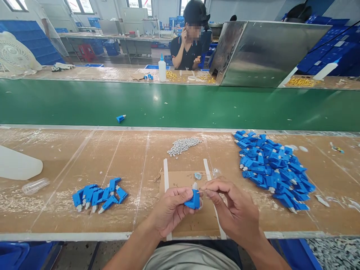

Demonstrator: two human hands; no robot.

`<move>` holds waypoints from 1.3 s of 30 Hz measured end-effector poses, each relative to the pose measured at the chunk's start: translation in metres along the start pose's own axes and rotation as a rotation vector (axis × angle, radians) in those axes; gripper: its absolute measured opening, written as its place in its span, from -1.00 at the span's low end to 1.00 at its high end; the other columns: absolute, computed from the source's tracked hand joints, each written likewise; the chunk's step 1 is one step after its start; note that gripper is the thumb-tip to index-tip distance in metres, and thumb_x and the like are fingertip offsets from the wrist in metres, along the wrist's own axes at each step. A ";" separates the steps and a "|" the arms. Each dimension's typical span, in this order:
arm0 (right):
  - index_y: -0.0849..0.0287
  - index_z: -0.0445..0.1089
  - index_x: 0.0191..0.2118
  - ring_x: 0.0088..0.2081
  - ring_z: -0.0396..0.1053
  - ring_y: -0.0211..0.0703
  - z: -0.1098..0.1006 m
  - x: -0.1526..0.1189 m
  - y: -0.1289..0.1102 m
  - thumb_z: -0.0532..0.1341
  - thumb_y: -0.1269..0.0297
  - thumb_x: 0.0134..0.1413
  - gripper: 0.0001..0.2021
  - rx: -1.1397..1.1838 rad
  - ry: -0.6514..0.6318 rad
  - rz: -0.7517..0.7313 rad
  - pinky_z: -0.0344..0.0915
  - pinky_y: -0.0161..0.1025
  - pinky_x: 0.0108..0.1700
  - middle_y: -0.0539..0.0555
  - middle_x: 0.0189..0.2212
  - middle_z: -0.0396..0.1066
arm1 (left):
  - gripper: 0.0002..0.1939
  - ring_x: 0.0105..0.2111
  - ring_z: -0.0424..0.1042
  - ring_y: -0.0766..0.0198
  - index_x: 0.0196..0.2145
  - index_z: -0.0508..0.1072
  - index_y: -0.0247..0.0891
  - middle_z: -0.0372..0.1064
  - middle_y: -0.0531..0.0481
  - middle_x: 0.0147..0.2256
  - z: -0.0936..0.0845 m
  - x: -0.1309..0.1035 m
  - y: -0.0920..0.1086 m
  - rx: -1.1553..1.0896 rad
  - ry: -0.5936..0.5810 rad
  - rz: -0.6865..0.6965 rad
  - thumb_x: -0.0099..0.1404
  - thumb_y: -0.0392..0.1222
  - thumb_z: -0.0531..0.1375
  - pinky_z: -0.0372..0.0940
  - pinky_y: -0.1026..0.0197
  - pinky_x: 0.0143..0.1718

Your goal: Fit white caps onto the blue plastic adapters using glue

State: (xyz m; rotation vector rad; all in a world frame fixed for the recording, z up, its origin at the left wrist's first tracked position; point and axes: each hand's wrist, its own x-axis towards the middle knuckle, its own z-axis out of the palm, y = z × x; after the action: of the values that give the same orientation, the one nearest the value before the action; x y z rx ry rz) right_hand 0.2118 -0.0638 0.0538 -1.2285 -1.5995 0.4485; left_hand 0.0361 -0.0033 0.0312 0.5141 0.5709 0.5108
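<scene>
Near the front edge of the table, my left hand (174, 210) grips a blue plastic part (192, 201) with a whitish tip pointing up. My right hand (234, 210) is just right of it, thumb and forefinger pinched on a thin stick (201, 191) whose end reaches the part. Below both hands lies a cardboard sheet (194, 223) held by two strips of white tape. A small light-blue blob (197, 176) with a thin stick sits on the sheet's upper part. Small grey pieces (183, 146) are heaped beyond the sheet.
A big pile of blue parts (272, 167) lies right, a smaller group (98, 195) left. A white bottle (19, 163) and clear tube (35, 186) are far left. Behind runs a green belt (180, 103) bearing one blue part (120, 118). A person (188, 45) sits beyond it.
</scene>
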 end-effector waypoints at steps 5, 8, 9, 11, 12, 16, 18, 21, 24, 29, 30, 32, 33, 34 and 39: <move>0.06 0.37 -0.12 -0.21 0.46 -0.13 0.001 -0.003 -0.001 0.15 0.53 0.29 -0.80 0.021 -0.028 0.010 0.36 -0.19 -0.13 0.03 -0.28 0.48 | -0.76 -0.46 0.33 0.47 -0.37 0.56 -0.49 0.36 -0.06 -0.42 0.000 0.000 -0.001 0.001 -0.010 0.005 0.32 -0.18 0.29 0.32 0.48 -0.42; 0.05 0.39 -0.12 -0.21 0.46 -0.12 0.000 -0.004 0.000 0.17 0.49 0.30 -0.83 0.072 0.032 0.061 0.37 -0.18 -0.14 0.03 -0.27 0.47 | -0.74 -0.46 0.36 0.47 -0.36 0.57 -0.48 0.40 -0.08 -0.42 -0.002 -0.001 0.000 0.007 -0.012 0.012 0.33 -0.17 0.28 0.33 0.48 -0.41; 0.05 0.40 -0.13 -0.20 0.45 -0.11 -0.001 -0.004 0.001 0.17 0.46 0.30 -0.85 0.102 0.074 0.100 0.37 -0.18 -0.15 0.05 -0.25 0.46 | -0.75 -0.46 0.37 0.46 -0.33 0.58 -0.48 0.42 -0.09 -0.41 -0.004 -0.001 0.001 0.009 0.000 0.021 0.32 -0.17 0.28 0.34 0.48 -0.41; 0.06 0.42 -0.17 -0.11 0.43 -0.06 -0.004 -0.004 0.004 0.19 0.38 0.31 -0.91 0.137 0.115 0.194 0.38 -0.18 -0.17 0.09 -0.17 0.42 | -0.76 -0.47 0.39 0.46 -0.27 0.60 -0.48 0.45 -0.10 -0.40 -0.008 -0.002 0.004 0.001 0.054 0.050 0.30 -0.17 0.31 0.36 0.48 -0.41; 0.07 0.42 -0.20 -0.05 0.40 -0.03 -0.005 -0.004 0.007 0.19 0.34 0.31 -0.93 0.132 0.098 0.237 0.38 -0.19 -0.17 0.12 -0.13 0.39 | -0.75 -0.47 0.40 0.46 -0.25 0.61 -0.48 0.46 -0.10 -0.40 -0.011 -0.003 0.006 -0.010 0.088 0.067 0.29 -0.17 0.32 0.36 0.48 -0.40; 0.11 0.44 -0.25 -0.04 0.36 -0.04 -0.004 -0.014 0.019 0.17 0.22 0.33 -0.85 0.045 -0.136 0.364 0.34 -0.20 -0.16 0.15 -0.04 0.32 | -0.74 -0.46 0.41 0.44 -0.22 0.62 -0.48 0.48 -0.11 -0.40 -0.024 -0.006 0.015 -0.050 0.173 0.125 0.26 -0.18 0.34 0.36 0.49 -0.42; 0.12 0.44 -0.23 -0.20 0.38 -0.14 -0.001 -0.020 0.024 0.16 0.20 0.34 -0.83 0.032 -0.221 0.419 0.33 -0.20 -0.17 0.13 -0.05 0.31 | -0.75 -0.45 0.41 0.43 -0.20 0.62 -0.48 0.48 -0.11 -0.38 -0.029 -0.008 0.018 -0.063 0.182 0.144 0.26 -0.19 0.34 0.37 0.48 -0.42; 0.11 0.42 -0.10 -0.25 0.37 -0.17 0.000 -0.016 0.031 0.16 0.19 0.33 -0.83 0.035 -0.220 0.434 0.36 -0.21 -0.18 0.13 -0.05 0.32 | -0.76 -0.42 0.41 0.41 -0.20 0.62 -0.47 0.48 -0.13 -0.37 -0.036 -0.010 0.017 -0.076 0.193 0.156 0.27 -0.21 0.33 0.37 0.47 -0.40; 0.13 0.39 -0.05 -0.20 0.39 -0.14 0.002 0.012 0.044 0.15 0.21 0.33 -0.82 -0.043 -0.191 0.367 0.38 -0.20 -0.18 0.13 -0.08 0.35 | -0.77 -0.39 0.40 0.40 -0.21 0.62 -0.46 0.47 -0.13 -0.36 -0.040 -0.012 0.014 -0.076 0.226 0.166 0.28 -0.20 0.33 0.36 0.45 -0.38; 0.18 0.39 -0.19 -0.27 0.37 -0.13 0.032 0.080 0.073 0.16 0.39 0.29 -0.93 -0.248 -0.326 0.132 0.31 -0.20 -0.22 0.07 -0.27 0.39 | -0.78 -0.40 0.32 0.40 -0.27 0.61 -0.44 0.39 -0.06 -0.41 -0.045 -0.011 0.008 -0.045 0.234 0.231 0.30 -0.17 0.31 0.32 0.41 -0.34; 0.17 0.39 -0.23 -0.27 0.36 -0.13 0.040 0.090 0.078 0.16 0.43 0.27 -0.92 -0.260 -0.359 0.099 0.29 -0.19 -0.20 0.06 -0.29 0.39 | -0.78 -0.40 0.31 0.40 -0.28 0.61 -0.43 0.38 -0.06 -0.41 -0.046 -0.011 0.008 -0.050 0.233 0.233 0.30 -0.17 0.31 0.31 0.41 -0.34; 0.16 0.39 -0.28 -0.26 0.34 -0.11 0.055 0.102 0.085 0.15 0.48 0.26 -0.88 -0.274 -0.418 0.059 0.25 -0.18 -0.17 0.05 -0.32 0.39 | -0.78 -0.41 0.30 0.40 -0.30 0.61 -0.44 0.38 -0.07 -0.39 -0.047 -0.012 0.007 -0.075 0.240 0.226 0.27 -0.16 0.33 0.30 0.40 -0.35; 0.16 0.39 -0.29 -0.26 0.33 -0.10 0.061 0.105 0.087 0.14 0.50 0.25 -0.86 -0.281 -0.442 0.052 0.24 -0.17 -0.16 0.06 -0.32 0.38 | -0.77 -0.41 0.30 0.40 -0.30 0.61 -0.44 0.38 -0.08 -0.38 -0.047 -0.013 0.007 -0.085 0.244 0.224 0.26 -0.16 0.34 0.29 0.39 -0.35; 0.17 0.38 -0.31 -0.26 0.32 -0.10 0.066 0.107 0.089 0.13 0.52 0.24 -0.85 -0.285 -0.461 0.053 0.23 -0.16 -0.16 0.06 -0.33 0.37 | -0.77 -0.42 0.29 0.40 -0.30 0.61 -0.45 0.38 -0.08 -0.38 -0.048 -0.014 0.007 -0.089 0.243 0.222 0.26 -0.15 0.34 0.29 0.39 -0.36; 0.16 0.29 -0.44 -0.33 0.25 -0.11 0.078 0.111 0.092 0.14 0.60 0.12 -0.79 -0.232 -0.481 0.143 0.22 -0.16 -0.20 0.09 -0.37 0.31 | -0.74 -0.42 0.29 0.40 -0.29 0.59 -0.45 0.37 -0.09 -0.39 -0.049 -0.014 0.004 -0.060 0.220 0.233 0.31 -0.12 0.29 0.27 0.38 -0.34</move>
State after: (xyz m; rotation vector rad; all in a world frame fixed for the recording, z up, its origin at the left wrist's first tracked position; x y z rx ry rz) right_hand 0.1935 0.0920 0.0057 -1.4946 -2.0184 0.7052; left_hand -0.0051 0.0067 0.0032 0.4726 0.7075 0.8111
